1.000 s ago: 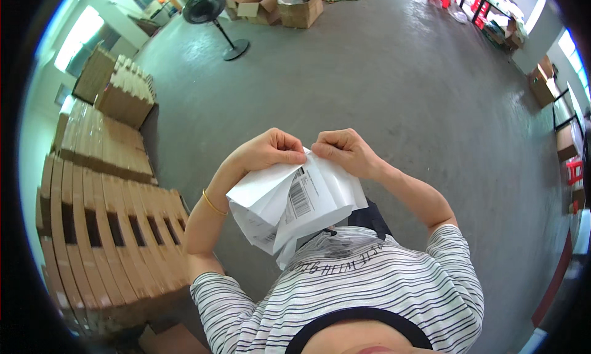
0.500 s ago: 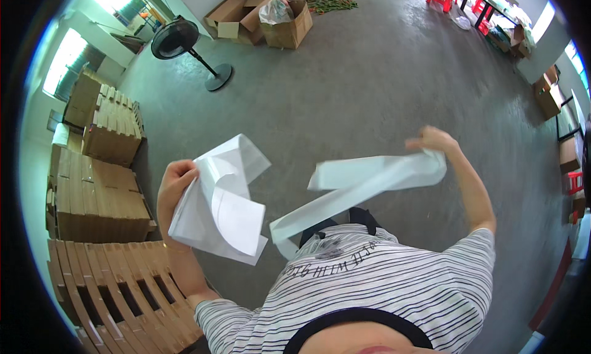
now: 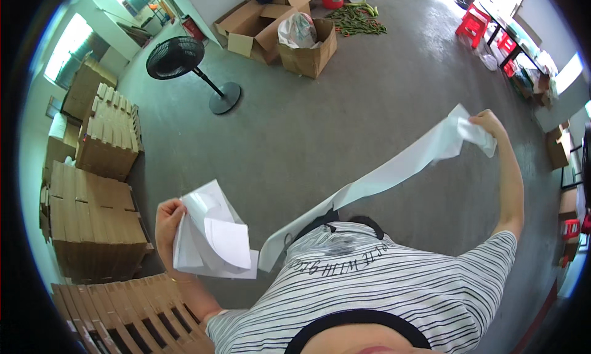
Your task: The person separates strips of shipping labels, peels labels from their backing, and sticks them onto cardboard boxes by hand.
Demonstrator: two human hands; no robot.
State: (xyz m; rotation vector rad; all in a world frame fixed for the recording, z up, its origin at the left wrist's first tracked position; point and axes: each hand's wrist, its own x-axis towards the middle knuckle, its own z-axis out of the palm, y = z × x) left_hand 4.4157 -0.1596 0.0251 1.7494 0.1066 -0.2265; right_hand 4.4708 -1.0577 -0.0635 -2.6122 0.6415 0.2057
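My left hand (image 3: 169, 222) is closed on the corner of several white paper sheets (image 3: 228, 240), which hang folded and curling in front of my left forearm. Held out to the right, my right hand (image 3: 490, 124) pinches the end of a long white strip (image 3: 394, 169), thin like paper or film. That strip slants down toward my waist, its lower end close to the sheets; whether the two touch I cannot tell.
Stacks of flat brown cardboard (image 3: 95, 212) stand at my left. A black standing fan (image 3: 175, 57) is farther off, beside open cardboard boxes (image 3: 308, 49). Green vegetables (image 3: 356, 20) lie on the floor behind. Red stools (image 3: 473, 27) and a table (image 3: 514, 43) are at the far right.
My right hand has moved outward to the right, drawing the looped strip out into a long slant. My left hand and the sheets have dropped slightly lower.
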